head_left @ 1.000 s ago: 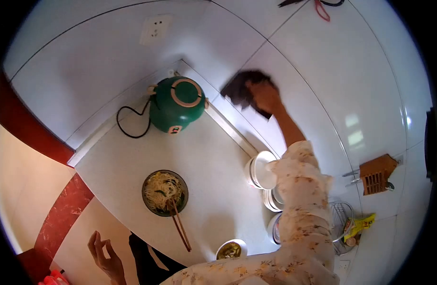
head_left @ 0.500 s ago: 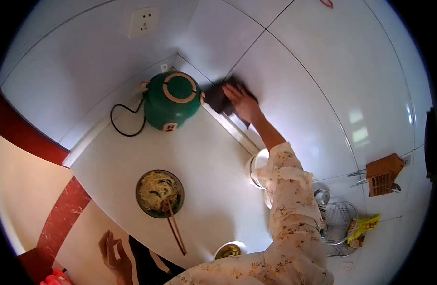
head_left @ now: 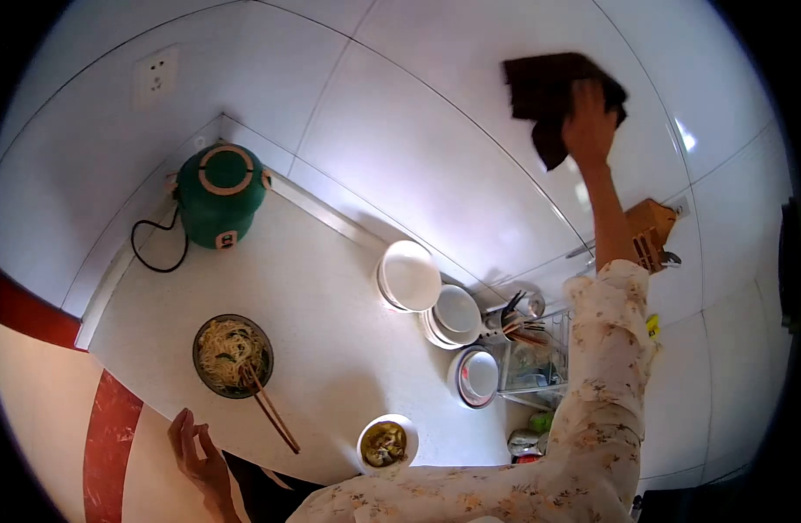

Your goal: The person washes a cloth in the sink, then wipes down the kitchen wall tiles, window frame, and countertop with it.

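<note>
Against the white tiled wall at upper right, my right hand (head_left: pixel 590 129) presses a dark brown cloth (head_left: pixel 544 87), whose loose corner hangs below the fingers. My left hand (head_left: pixel 200 462) hangs at the lower left, just off the counter's front edge, holding nothing with its fingers apart. Nearest to it on the counter is a dark bowl of noodles (head_left: pixel 229 356) with greens. A pair of wooden chopsticks (head_left: pixel 277 420) rests in that bowl and leans over its rim. To the right stands a white bowl (head_left: pixel 413 433) with food in it.
A green rice cooker (head_left: pixel 217 205) with a black cord stands in the back left corner of the counter (head_left: pixel 322 296). Along the wall are stacked white bowls (head_left: pixel 411 275), more bowls (head_left: pixel 457 314), a utensil holder (head_left: pixel 495 326) and a wire rack (head_left: pixel 531 375). A knife holder (head_left: pixel 651 228) hangs on the wall.
My right hand has carried the cloth right and up along the wall, away from beside the rice cooker. The view has turned rightward, showing the stacked bowls. My left hand stays low by the counter edge.
</note>
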Tool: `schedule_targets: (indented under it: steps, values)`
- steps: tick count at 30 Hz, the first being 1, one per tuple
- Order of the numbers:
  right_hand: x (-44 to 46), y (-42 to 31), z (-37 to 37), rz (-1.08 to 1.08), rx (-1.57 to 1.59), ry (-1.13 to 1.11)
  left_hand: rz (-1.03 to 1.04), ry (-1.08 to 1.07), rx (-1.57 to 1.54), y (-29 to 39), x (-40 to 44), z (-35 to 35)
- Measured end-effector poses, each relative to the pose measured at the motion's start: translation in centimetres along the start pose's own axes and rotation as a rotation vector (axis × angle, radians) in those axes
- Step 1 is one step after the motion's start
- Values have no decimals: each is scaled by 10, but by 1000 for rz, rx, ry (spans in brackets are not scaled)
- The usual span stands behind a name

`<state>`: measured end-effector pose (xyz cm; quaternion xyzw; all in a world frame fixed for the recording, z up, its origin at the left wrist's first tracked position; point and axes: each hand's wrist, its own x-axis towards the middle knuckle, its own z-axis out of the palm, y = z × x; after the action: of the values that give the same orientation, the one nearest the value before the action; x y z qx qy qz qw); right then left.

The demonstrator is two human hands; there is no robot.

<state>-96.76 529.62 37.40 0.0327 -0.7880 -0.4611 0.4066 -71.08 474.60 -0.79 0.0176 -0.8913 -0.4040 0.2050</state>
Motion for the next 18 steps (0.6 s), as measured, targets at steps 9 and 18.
schedule_targets:
  steps: [9,18]
  values:
    - [-28,-146,31,-277,-22,-116,44,-96,-71,26,17,24]
    - [-33,-204,66,-370,510,-349,-100,-28,39,9,2,-18]
